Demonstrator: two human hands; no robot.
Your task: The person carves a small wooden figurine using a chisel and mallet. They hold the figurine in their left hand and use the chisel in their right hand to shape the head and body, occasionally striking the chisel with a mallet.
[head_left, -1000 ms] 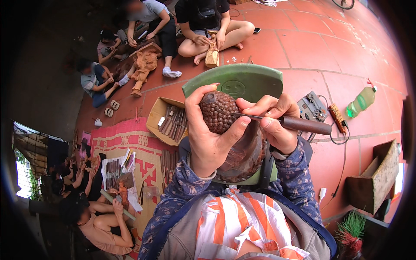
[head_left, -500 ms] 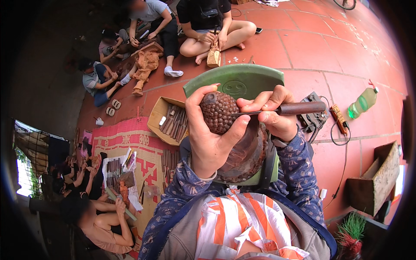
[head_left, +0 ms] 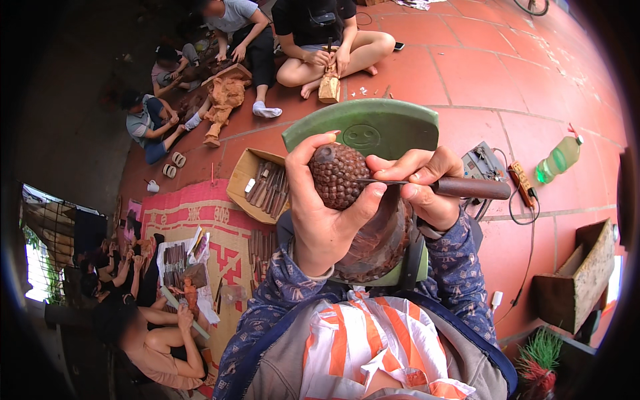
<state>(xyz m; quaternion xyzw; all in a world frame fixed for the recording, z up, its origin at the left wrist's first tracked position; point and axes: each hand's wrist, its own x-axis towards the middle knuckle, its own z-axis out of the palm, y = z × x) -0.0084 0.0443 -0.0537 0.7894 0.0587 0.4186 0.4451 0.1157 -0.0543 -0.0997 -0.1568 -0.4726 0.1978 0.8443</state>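
A dark brown carved wooden statue [head_left: 337,175] has a rounded top covered in small round knobs. Its broader, smooth lower part [head_left: 375,248] shows between my forearms, over a green chair [head_left: 400,123]. My left hand [head_left: 313,223] is wrapped round the knobbly top, thumb along its near right side. In my right hand [head_left: 430,190] I grip a carving chisel [head_left: 475,188] with a dark wooden handle. The thin metal blade points left, its tip at the knobs, beside my left thumb. The fingers of my right hand pinch near where blade meets handle.
Left of the chair, a cardboard box [head_left: 237,185] holds several chisels; more tools lie on a patterned mat [head_left: 180,212]. On the right are an electrical box [head_left: 481,163], an orange power strip [head_left: 522,181], a green bottle [head_left: 560,159] and a wooden box [head_left: 577,280]. Several people sit carving nearby.
The chisel's handle end has dipped and shifted slightly right, and my right hand has moved with it. My left hand and the statue have barely moved. A co-worker in grey has shifted their hands.
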